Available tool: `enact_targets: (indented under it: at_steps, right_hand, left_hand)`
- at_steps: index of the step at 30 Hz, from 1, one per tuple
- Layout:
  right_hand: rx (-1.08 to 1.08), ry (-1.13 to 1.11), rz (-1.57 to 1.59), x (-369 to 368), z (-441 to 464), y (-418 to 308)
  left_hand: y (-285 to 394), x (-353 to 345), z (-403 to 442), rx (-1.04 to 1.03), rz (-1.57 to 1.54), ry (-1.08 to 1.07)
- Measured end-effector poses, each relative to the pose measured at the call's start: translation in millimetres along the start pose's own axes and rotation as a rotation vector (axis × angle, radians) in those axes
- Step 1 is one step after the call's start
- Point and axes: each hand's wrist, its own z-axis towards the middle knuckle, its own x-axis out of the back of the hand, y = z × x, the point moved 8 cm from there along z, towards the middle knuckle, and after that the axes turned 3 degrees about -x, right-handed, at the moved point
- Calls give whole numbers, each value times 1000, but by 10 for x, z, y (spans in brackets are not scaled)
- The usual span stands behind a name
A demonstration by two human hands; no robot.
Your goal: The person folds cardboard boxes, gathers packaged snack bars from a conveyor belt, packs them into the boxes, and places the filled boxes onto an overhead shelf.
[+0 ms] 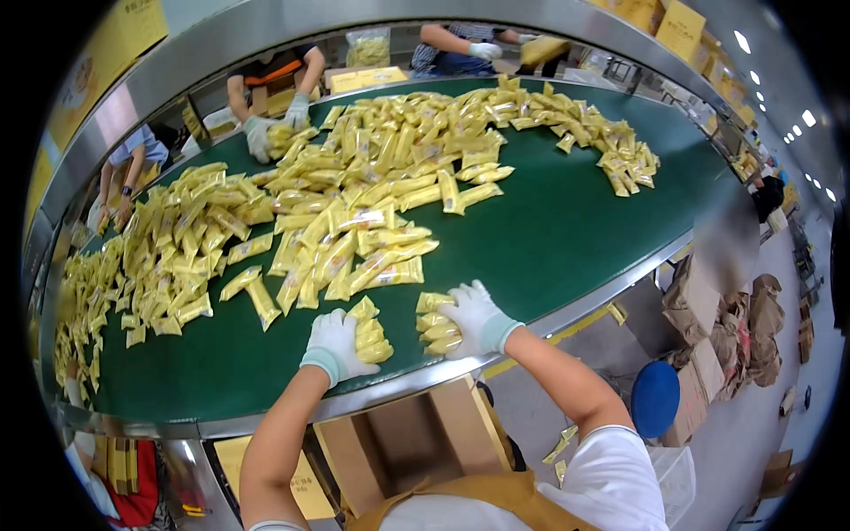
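My left hand point(335, 345), in a white glove with a green cuff, is closed around a small stack of yellow snack packets point(372, 333). A second stack of yellow snack packets point(436, 324) is gripped in my gloved right hand point(478, 320). Both bundles are at the near edge of the green conveyor belt point(567, 239), facing each other with a gap between. Beyond them lies a large heap of the same wrapped packets point(354, 195). Below the belt edge, in front of my body, an open cardboard box point(412, 442) faces up.
A metal rail point(398, 380) runs along the near belt edge. Across the belt, one co-worker's gloved hands point(276, 133) gather packets; another co-worker's gloved hand point(485, 51) is near a box. A blue stool point(656, 398) and brown sacks point(753, 327) stand at the right.
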Motion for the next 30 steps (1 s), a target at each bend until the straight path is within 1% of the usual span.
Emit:
enact_targets:
  at_steps: [2, 3, 4, 6, 9, 12, 13, 14, 16, 17, 18, 19, 20, 22, 23, 24, 25, 26, 27, 28, 29, 30]
  right_hand:
    - [-34, -31, 15, -53, -5, -19]
    - [-42, 66, -29, -61, -26, -25]
    - [-53, 23, -21, -75, -9, -38]
    - [-64, 47, -18, -22, -13, -77]
    - [-133, 19, -53, -41, -58, -57]
    - [-430, -11, 197, 25, -165, 152]
    - [-438, 194, 506, 0, -239, 281]
    - [-493, 283, 962, -176, -335, 439]
    - [-591, 44, 1705, -36, -537, 275]
    - [-622, 48, 1982, 94, -661, 122]
    - [-547, 31, 2174, 132, -691, 51]
    - [-535, 14, 2254, 174, -744, -19]
    - [-520, -10, 2335, 244, -781, -119]
    - [-476, 0, 2168, 463, -876, -358]
    - [-440, -14, 2090, 573, -883, -541]
    - [-304, -84, 1818, 720, -897, -705]
    - [-121, -22, 1492, 857, -876, -959]
    - [25, -81, 1078, 994, -851, -1284]
    - [181, -75, 674, 1131, -842, -1604]
    - [282, -163, 168, 1142, -831, -1890]
    - [315, -305, -105, 917, -879, -2120]
    - [374, -401, -231, 714, -909, -2305]
  left_hand:
    - [-14, -52, -91, 17, -75, 85]
    - [-36, -81, -136, -10, -60, 215]
    - [-45, -89, -131, 8, -60, 227]
    - [-36, -14, -134, 32, -93, 246]
    - [-73, -74, -114, 126, -33, 82]
    - [-175, -135, -273, 166, -65, 109]
    - [-225, -119, -378, 197, -107, 133]
    - [-331, -101, -482, 257, -217, 202]
    - [-759, -306, -725, 241, -440, 629]
    - [-1014, -486, -782, 241, -821, 674]
    - [-1207, -636, -843, 240, -1204, 704]
    - [-1266, -715, -955, 272, -1580, 650]
    - [-1368, -944, -1060, 299, -1951, 541]
    - [-954, -350, -1459, 278, -2167, 849]
    - [-984, -339, -1573, 193, -2209, 808]
    - [-909, -268, -1669, 184, -2345, 800]
    - [-795, -136, -1775, 131, -2443, 829]
    - [-666, 4, -1867, 66, -2537, 861]
    - [-541, 111, -1926, 24, -2613, 851]
    - [-410, 209, -1967, -31, -2691, 828]
    - [-276, 311, -2020, -43, -2694, 833]
    - [-161, 397, -2042, -59, -2700, 824]
